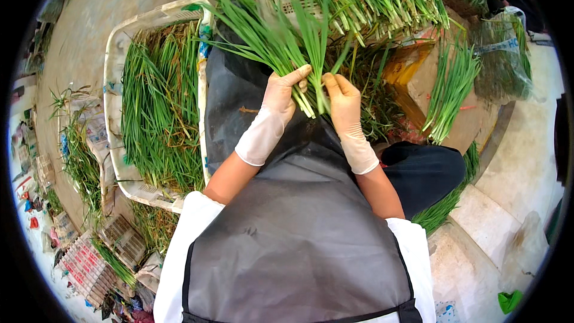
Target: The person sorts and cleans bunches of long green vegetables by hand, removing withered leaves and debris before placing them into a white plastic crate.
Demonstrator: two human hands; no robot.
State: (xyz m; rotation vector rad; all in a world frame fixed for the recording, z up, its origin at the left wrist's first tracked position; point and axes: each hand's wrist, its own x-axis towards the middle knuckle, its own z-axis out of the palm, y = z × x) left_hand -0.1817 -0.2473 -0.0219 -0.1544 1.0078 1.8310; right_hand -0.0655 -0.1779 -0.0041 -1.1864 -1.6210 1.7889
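Head view: reading from the left, I have a white crate (110, 113) laden with long green leaves (161, 113), some browned, beside the apron (293, 227). Next comes the left hand (278, 93), gloved, thumb and fingers closed round a bunch of stalks (269, 45) above the lap, its pale ends pointing back toward the apron. The right hand (347, 101), also gloved, sits at the bunch's right edge; whether its fingertips pinch a leaf I cannot tell. If the left thumb eased, I judge thin stalks could slide out; too hard a tug from the right could tear good leaves. Further right, tangled scraps (373, 93) lie beside the hand, then a loose bunch (448, 93) rests near a clear bag (502, 63) of greens, with pale, stained floor tiles (520, 161) beyond.
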